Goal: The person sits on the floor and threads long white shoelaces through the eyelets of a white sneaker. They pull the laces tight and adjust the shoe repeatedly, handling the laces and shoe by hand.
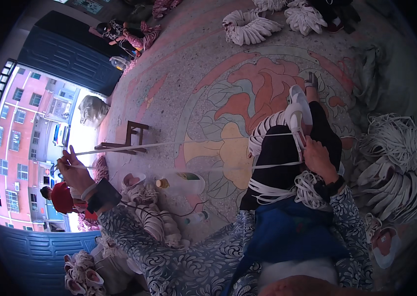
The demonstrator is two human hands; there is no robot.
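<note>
A wide floor point(228, 69) with a flower pattern is seen under everything. On it, at the right, a big heap of white bands point(396, 163) is piled, and more bundles point(248, 27) are laid far ahead. Beside the left arm, smaller tied bundles point(154, 217) are stacked near a bottle point(181, 181), and a small wooden stool point(129, 140) is placed further out.

One white band point(179, 143) is stretched tight across the view. At the far left it is pinched by the fingers of the left hand point(73, 170), which is raised. At the right it is looped around a white shoe point(297, 116) on the stretched leg, and it is pressed there by the closed fingers of the right hand point(317, 158). Loose loops point(309, 190) are gathered on the lap.

As a judgement, many bundles are finished already, while the big heap is left to be measured and tied, so the work seems about in the middle.
</note>
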